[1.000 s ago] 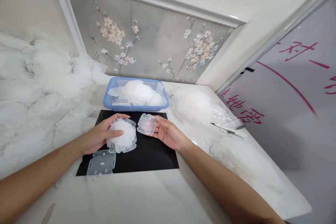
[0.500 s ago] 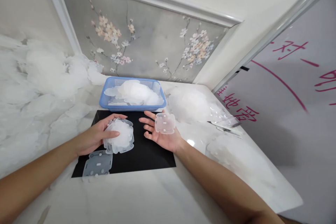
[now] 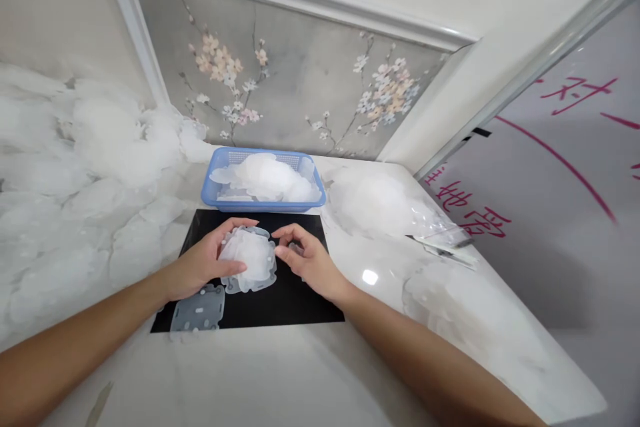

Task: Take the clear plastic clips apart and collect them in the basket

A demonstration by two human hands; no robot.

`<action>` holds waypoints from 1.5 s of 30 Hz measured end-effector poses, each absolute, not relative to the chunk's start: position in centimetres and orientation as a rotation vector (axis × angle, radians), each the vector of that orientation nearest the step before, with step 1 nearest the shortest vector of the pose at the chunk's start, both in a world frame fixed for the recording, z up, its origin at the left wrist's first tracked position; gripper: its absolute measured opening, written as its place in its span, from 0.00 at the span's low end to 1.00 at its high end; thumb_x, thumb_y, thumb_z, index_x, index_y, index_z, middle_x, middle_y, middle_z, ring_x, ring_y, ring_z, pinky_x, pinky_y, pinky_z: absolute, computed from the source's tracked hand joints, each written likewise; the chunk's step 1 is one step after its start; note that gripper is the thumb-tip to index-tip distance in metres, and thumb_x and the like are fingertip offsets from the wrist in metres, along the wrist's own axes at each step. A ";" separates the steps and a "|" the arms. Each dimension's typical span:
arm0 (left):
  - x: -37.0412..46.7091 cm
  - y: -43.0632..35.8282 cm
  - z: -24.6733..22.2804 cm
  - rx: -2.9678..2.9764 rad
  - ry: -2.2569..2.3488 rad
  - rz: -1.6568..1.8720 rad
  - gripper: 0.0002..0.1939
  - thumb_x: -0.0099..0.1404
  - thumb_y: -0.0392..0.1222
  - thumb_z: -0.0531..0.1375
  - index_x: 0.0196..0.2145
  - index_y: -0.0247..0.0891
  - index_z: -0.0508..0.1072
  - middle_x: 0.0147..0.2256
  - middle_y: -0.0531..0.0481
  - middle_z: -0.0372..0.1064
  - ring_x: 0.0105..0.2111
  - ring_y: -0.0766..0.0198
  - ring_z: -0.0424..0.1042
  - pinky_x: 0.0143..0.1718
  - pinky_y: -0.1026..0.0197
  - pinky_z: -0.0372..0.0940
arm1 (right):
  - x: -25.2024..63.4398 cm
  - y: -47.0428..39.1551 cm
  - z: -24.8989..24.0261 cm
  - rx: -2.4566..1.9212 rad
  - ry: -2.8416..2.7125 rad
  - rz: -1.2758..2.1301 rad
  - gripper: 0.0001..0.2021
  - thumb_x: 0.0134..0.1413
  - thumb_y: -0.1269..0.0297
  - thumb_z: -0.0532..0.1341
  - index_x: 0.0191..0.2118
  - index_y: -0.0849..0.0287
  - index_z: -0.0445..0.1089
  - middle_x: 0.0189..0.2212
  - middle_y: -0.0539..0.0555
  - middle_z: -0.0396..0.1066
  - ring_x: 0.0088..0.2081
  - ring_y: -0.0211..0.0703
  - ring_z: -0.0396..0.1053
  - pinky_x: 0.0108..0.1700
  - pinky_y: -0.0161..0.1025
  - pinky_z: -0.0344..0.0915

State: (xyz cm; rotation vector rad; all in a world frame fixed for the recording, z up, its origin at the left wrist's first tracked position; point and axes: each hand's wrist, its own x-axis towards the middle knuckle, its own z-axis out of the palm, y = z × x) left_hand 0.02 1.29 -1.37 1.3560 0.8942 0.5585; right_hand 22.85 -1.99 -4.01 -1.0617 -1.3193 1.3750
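Note:
My left hand (image 3: 207,260) is closed around a loose stack of thin translucent plastic pieces (image 3: 255,257), thumb on top and fingers behind. The pieces have notched, rounded edges. At the right edge of the stack is my right hand (image 3: 313,263), palm down and fingers curled, with thumb and index tips close to the stack. A sliver of a single translucent plastic piece (image 3: 297,249) shows between its fingers; most of it is hidden beneath the hand. One flat translucent plastic piece with small holes (image 3: 199,310) lies at the lower left of the black mat (image 3: 280,310).
Behind the mat stands a blue basket (image 3: 265,206) holding a heap of similar pieces. A large pile (image 3: 100,140) covers the table's left side. To the right lies a clear bag of pieces (image 3: 383,200). A whiteboard (image 3: 560,240) with pink writing stands on the right.
My right hand has turned from palm up to palm down, its fingers curling, and moved left to the stack. The piece that lay across its fingers is now mostly hidden.

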 end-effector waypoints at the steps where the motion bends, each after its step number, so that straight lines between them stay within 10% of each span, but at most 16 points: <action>1: 0.1 1.2 -1.4 1.396 0.891 0.564 0.37 0.54 0.47 0.71 0.58 0.46 0.63 0.44 0.49 0.71 0.40 0.60 0.71 0.40 0.62 0.68 | 22.6 -2.1 -3.9 -1.128 -1.384 1.281 0.13 0.50 0.57 0.69 0.40 0.54 0.71 0.32 0.47 0.65 0.26 0.33 0.59 0.28 0.34 0.59; 9: 0.4 1.1 -1.3 1.419 0.987 0.556 0.37 0.53 0.49 0.71 0.56 0.45 0.63 0.43 0.50 0.70 0.40 0.58 0.71 0.40 0.60 0.68 | 22.4 -1.9 -4.0 -1.158 -1.062 1.477 0.17 0.48 0.49 0.68 0.30 0.55 0.65 0.14 0.42 0.61 0.17 0.32 0.54 0.19 0.31 0.51; 24: 0.1 1.3 -1.1 1.318 1.015 0.563 0.34 0.54 0.45 0.70 0.56 0.46 0.64 0.44 0.48 0.73 0.41 0.57 0.72 0.41 0.59 0.69 | 24.1 -1.0 -3.4 -0.762 -0.750 1.687 0.03 0.46 0.66 0.64 0.27 0.56 0.68 0.25 0.49 0.71 0.28 0.38 0.67 0.30 0.34 0.64; 45: 0.0 1.4 -1.2 1.282 0.992 0.594 0.34 0.53 0.45 0.71 0.56 0.46 0.66 0.45 0.46 0.74 0.42 0.55 0.74 0.41 0.57 0.70 | 24.5 -0.9 -3.7 -0.786 -0.820 1.644 0.20 0.44 0.47 0.71 0.27 0.55 0.65 0.28 0.47 0.62 0.26 0.36 0.60 0.27 0.33 0.62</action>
